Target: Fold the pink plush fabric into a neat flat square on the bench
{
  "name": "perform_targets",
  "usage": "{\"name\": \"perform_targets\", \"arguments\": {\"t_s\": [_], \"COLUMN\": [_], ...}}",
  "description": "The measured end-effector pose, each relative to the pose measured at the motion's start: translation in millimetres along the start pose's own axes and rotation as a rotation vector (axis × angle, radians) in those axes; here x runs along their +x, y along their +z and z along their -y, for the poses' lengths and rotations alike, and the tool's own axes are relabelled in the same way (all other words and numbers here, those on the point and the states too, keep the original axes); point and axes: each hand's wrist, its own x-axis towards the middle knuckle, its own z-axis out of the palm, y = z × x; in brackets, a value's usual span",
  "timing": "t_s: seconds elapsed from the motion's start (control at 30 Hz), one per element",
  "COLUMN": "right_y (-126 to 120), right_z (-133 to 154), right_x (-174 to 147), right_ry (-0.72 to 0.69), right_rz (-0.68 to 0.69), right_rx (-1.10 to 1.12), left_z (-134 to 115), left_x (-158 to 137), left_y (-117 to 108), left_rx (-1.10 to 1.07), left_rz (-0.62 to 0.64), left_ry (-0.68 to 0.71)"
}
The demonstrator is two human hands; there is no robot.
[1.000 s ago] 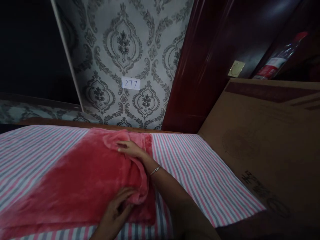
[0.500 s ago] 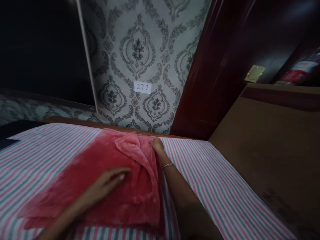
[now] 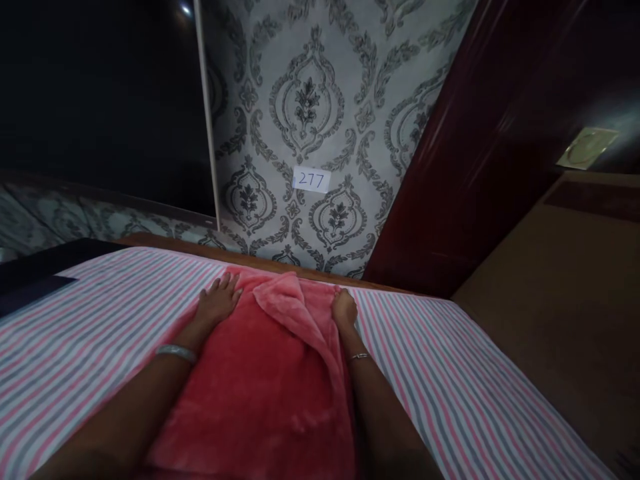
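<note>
Both forearms now stretched out over the red fleece blanket [image 3: 270, 373], one along each side. Half a second ago, left hand lower down on the middle of the fabric, fingers pointing right; now moved up and out to the far left corner. Right hand also shifted, from the far edge near the middle to the far right corner. By the look of it, a smoothing or squaring of the folded cloth, with the far edge being set straight.

Left hand [image 3: 219, 301]: flat, fingers spread wide, palm down on the blanket's far left corner, holding nothing, just pressing. Pale bangle [image 3: 176, 352] on the wrist behind it.

Right hand [image 3: 345, 309]: resting at the far right edge, fingers curled down over the fabric; whether pinching the cloth or only pressing, cannot tell. Thin bracelet [image 3: 359, 357] on that wrist.

Between the two hands, a loose fold [image 3: 287, 303] of the blanket raised up, nearer the right hand, running back toward the body beside that forearm.

Under everything, pink and grey striped sheet [image 3: 100, 313], spreading left of the left hand and right of the right hand.

Beyond the fingertips, a wooden edge, then patterned wallpaper [image 3: 310, 113] with a small label reading 277 [image 3: 311, 180]. Farther right, dark red wood panel [image 3: 480, 167].
</note>
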Motion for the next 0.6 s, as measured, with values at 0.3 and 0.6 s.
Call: {"name": "perform_targets", "arguments": {"t_s": [0.3,0.6], "right_y": [-6.0,-23.2], "right_z": [-10.2,29.6], "right_x": [-0.2,-85.9], "right_ry": [-0.046,-0.854], "right_rz": [-0.009,0.08], "right_rx": [0.055,0.125], "left_z": [5.7,-9.8], "left_x": [0.7,-14.4], "left_y": [4.3,-15.2], "left_rx": [-0.001,0.114], "left_rz": [-0.069,-0.267], "left_ry": [0.056,0.299]}}
